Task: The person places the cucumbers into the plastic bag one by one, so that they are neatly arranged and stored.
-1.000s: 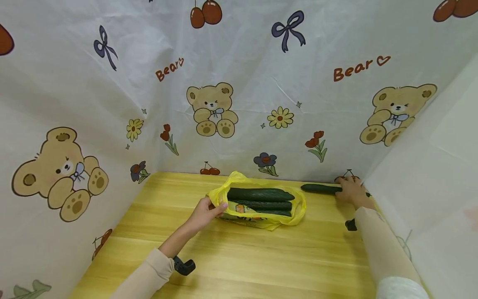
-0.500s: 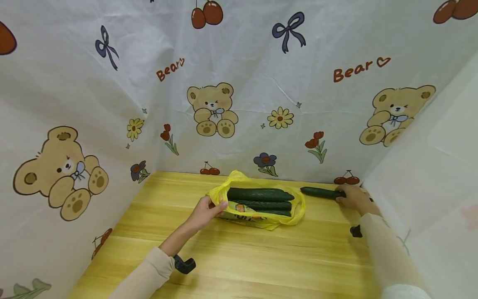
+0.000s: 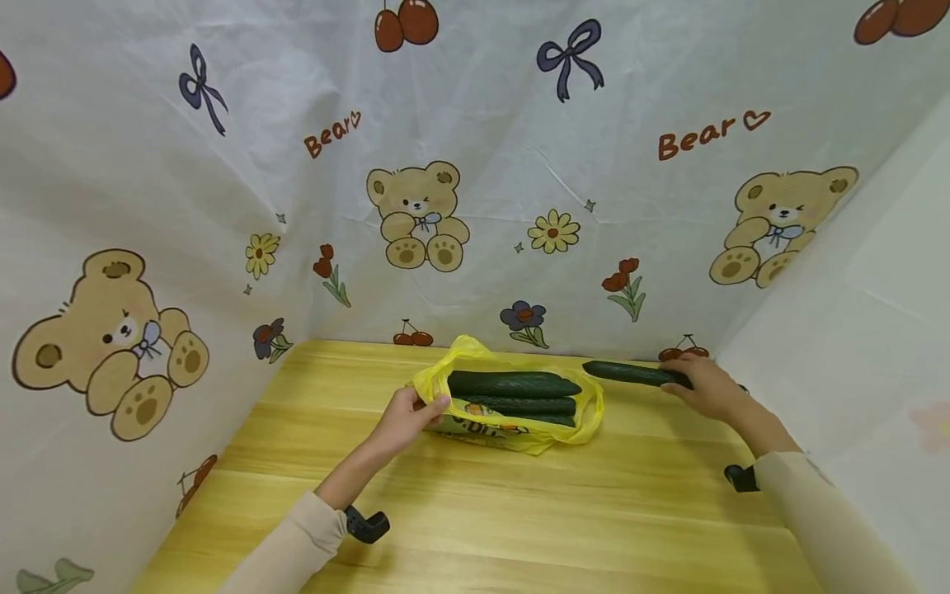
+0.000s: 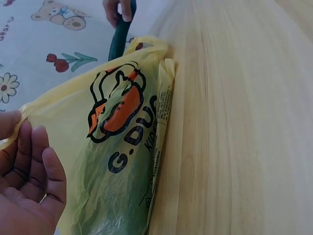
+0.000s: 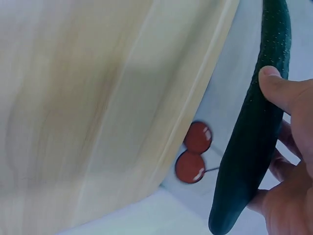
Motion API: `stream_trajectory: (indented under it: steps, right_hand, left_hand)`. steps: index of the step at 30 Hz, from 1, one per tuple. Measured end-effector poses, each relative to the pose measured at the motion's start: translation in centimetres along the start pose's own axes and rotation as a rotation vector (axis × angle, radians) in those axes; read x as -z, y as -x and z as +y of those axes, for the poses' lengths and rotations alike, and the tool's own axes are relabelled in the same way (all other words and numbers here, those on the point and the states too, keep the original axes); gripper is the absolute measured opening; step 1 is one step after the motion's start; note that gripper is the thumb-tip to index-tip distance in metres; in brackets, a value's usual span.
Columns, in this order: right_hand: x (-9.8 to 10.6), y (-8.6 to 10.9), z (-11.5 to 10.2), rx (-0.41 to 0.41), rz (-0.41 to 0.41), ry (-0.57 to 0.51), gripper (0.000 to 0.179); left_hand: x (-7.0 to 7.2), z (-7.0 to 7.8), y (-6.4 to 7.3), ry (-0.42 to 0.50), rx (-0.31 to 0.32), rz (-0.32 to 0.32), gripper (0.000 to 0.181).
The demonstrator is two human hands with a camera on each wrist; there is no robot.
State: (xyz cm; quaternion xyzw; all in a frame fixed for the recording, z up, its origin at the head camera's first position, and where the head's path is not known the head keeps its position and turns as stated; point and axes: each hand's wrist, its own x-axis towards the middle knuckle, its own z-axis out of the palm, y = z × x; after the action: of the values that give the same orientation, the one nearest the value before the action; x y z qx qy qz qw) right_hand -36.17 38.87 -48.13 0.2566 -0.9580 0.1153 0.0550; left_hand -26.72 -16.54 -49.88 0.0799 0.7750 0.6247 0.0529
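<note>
A yellow plastic bag (image 3: pixel 519 441) with a printed duck lies on the wooden table, its mouth spread. Inside it are several dark green cucumbers (image 3: pixel 512 384). My left hand (image 3: pixel 404 422) pinches the bag's left rim between thumb and fingers, as the left wrist view also shows. To the right of the bag, my right hand (image 3: pixel 707 386) grips another cucumber (image 3: pixel 623 373) near its right end. In the right wrist view the thumb lies along one side of this cucumber (image 5: pixel 254 127) and the fingers curl behind it. Its free tip points left, close to the bag's right edge.
White sheeting (image 3: pixel 490 280) printed with bears and flowers rises along the table's back and both sides. The wooden table (image 3: pixel 519 520) stretches in front of the bag. A black wrist device (image 3: pixel 367 525) sits by the left wrist, another (image 3: pixel 740 478) by the right.
My right hand has taken hold of the cucumber at the back right, lifted it and brought it slightly left toward the bag. My left hand stays on the bag's rim.
</note>
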Motion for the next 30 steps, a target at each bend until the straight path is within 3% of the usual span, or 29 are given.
stream_trajectory:
  steps: [10, 21, 30]
  right_hand:
    - [1.2, -0.2, -6.9, 0.13, 0.094, -0.019, 0.04]
    - [1.6, -3.6, -14.6, 0.269, 0.001, 0.037, 0.035]
    - [0.6, -6.5, -19.1, 0.363, -0.088, 0.048, 0.035]
  left_hand:
    - [0.0, 0.4, -0.3, 0.012, -0.017, -0.014, 0.036]
    - [-0.1, 1.5, -0.2, 0.032, -0.027, -0.011, 0.032]
    - [0.1, 2.1, -0.3, 0.013, -0.049, -0.019, 0.034]
